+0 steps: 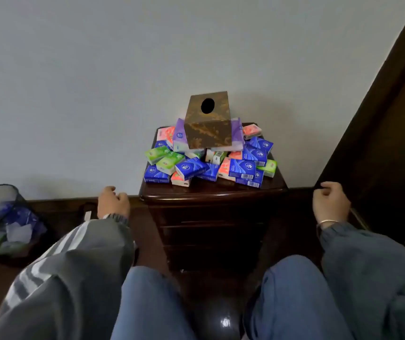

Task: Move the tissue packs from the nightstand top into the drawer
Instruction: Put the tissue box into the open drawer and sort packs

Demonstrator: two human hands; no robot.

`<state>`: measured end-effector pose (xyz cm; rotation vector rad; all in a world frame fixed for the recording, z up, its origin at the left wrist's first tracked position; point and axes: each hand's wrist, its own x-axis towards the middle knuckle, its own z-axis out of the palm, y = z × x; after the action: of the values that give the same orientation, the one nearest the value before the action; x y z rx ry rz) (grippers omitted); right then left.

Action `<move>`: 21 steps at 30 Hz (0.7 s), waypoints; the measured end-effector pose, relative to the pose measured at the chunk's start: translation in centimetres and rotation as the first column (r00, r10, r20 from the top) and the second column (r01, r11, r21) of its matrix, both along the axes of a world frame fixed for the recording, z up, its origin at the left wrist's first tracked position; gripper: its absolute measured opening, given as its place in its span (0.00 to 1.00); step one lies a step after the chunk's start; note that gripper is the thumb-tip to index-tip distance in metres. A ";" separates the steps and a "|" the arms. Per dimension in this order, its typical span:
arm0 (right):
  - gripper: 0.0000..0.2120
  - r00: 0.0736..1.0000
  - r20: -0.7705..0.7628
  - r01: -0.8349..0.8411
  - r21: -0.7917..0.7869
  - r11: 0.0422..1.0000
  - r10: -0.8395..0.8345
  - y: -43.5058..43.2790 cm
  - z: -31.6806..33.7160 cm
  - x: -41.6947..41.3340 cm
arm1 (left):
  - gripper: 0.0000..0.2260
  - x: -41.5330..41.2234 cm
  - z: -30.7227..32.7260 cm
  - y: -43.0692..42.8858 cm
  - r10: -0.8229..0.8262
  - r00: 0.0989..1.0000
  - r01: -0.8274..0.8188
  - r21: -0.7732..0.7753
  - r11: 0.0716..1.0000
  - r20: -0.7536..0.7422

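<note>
Nightstand top is loaded with tissue packs; nothing is held in either hand.
Dark wood nightstand is set against the wall, and its drawer fronts are seen shut. Mesh bin is placed on the floor well to the left, with paper and wrappers seen inside. Packs (blue, green, pink, purple) are heaped over most of the top, from the back edge to near the front edge, some reaching the left and right edges. Brown tissue box is perched tilted on the heap toward the back edge, round opening faced up. Left hand is held in the air just off the front-left corner, right hand off the right edge beside dark woodwork. Fingers of both are loosely curled, nothing is gripped, and both are apart from the packs.
</note>
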<state>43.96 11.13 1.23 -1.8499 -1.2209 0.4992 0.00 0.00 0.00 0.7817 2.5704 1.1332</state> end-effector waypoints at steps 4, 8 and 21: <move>0.19 1.000 -0.012 -0.019 -0.112 0.994 0.018 0.7 -5.2 -3.8 | 0.20 3.0 -5.9 1.1 0.066 0.997 -0.062 -0.109 0.992 0.034; 0.24 1.000 -0.020 -0.019 -0.256 0.966 0.014 0.4 -10.5 -5.2 | 0.23 4.4 -11.2 1.4 0.031 0.994 -0.008 -0.213 0.977 0.104; 0.32 0.926 -0.371 -0.232 -0.410 0.882 0.070 2.8 -17.2 -7.8 | 0.27 6.2 -17.8 3.3 0.008 0.908 0.090 -0.215 0.973 0.419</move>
<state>36.20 13.92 -15.98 -1.9295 -1.0706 1.2330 6.21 3.34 -17.77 0.4739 2.2553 0.8558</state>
